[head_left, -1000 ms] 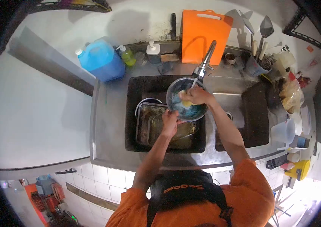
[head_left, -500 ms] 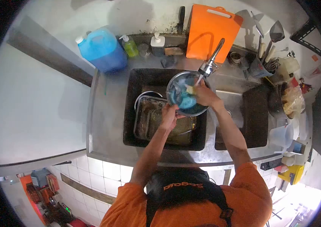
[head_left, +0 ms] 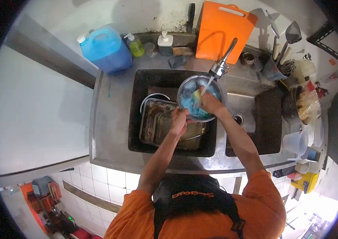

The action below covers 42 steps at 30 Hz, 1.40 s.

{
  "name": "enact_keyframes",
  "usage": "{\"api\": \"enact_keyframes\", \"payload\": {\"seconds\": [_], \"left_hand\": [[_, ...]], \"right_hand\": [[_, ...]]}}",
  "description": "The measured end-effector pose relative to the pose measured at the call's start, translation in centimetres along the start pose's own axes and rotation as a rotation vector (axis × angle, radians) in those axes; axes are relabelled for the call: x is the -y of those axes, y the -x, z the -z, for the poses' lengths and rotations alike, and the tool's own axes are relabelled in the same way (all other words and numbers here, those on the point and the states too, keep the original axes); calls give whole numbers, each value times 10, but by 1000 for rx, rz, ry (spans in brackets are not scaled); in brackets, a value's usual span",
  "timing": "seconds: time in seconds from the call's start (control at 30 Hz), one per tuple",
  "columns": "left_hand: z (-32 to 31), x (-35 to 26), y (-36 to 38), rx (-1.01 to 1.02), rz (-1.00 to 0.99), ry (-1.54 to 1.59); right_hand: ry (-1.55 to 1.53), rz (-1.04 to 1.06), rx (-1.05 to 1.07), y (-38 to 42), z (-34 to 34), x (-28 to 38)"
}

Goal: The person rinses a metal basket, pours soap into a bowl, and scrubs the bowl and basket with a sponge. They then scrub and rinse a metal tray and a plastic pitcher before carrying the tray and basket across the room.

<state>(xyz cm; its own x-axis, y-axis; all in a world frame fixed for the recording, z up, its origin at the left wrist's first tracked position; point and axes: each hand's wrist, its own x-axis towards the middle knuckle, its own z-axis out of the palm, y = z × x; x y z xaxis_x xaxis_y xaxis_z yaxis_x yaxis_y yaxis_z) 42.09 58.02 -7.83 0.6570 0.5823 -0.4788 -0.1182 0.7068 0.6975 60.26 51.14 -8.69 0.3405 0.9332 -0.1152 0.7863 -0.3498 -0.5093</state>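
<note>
A round metal bowl (head_left: 179, 91) with bluish, foamy water in it is held over the left sink basin (head_left: 136, 85). My left hand (head_left: 179, 121) grips its near-left rim, thumb on top and fingers underneath. Inside the bowl, my right hand (head_left: 211, 102) is closed around a yellowish-green sponge (head_left: 197, 95), somewhat blurred. From the faucet (head_left: 217, 70) a stream of water falls into the bowl beside my right fingers. Below the bowl, a stained rectangular tray (head_left: 147, 123) and a wire mesh piece (head_left: 169, 129) lie in the basin.
The right basin (head_left: 270, 123) has a drain (head_left: 238, 119). Behind the sink stand a blue jug (head_left: 107, 51), a green soap bottle (head_left: 136, 47), a pump dispenser (head_left: 165, 44) and an orange cutting board (head_left: 221, 30). Utensils in a holder (head_left: 274, 71) and a pot (head_left: 292, 105) line the right side.
My right hand has shifted slightly down and left within the bowl, the sponge moving with it. The water inside looks foamier and the falling stream shows more clearly. My left hand keeps its hold.
</note>
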Motion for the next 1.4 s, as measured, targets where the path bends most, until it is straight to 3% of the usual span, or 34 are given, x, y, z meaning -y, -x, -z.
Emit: {"api": "enact_keyframes", "payload": {"seconds": [0.13,0.23,0.3,0.37,0.47,0.57,0.67,0.77,0.87,0.97,1.07,1.17,1.27,1.4], "left_hand": [[1,2,-2,29,50,-47],[3,10,-5,-3,45,41],[0,8,-5,-17,31,82],[0,5,-4,-3,23,55],[-1,5,-7,15,3,52],[-3,8,-7,5,-30,48],[2,21,-15,58,11,141],[1,21,-17,99,19,114],[1,23,-18,89,14,125],[-4,17,-18,87,19,97],[-7,17,-17,51,14,133],[-15,13,-10,-7,3,89],[-15,11,-12,28,27,80],[-7,20,-21,62,34,125]], "right_hand": [[191,-244,312,-2,18,18],[219,-98,323,2,35,27],[369,-7,-156,8,28,25],[327,-112,-193,4,20,26],[312,-26,-82,24,23,44],[240,-63,86,16,-6,22],[214,-256,190,1,-1,11],[361,-143,156,15,7,31],[465,-289,101,9,16,29],[328,-281,310,7,21,33],[464,-196,148,7,21,27],[330,-191,133,13,21,31],[384,-343,237,-1,16,28],[580,-64,45,13,13,11]]}}
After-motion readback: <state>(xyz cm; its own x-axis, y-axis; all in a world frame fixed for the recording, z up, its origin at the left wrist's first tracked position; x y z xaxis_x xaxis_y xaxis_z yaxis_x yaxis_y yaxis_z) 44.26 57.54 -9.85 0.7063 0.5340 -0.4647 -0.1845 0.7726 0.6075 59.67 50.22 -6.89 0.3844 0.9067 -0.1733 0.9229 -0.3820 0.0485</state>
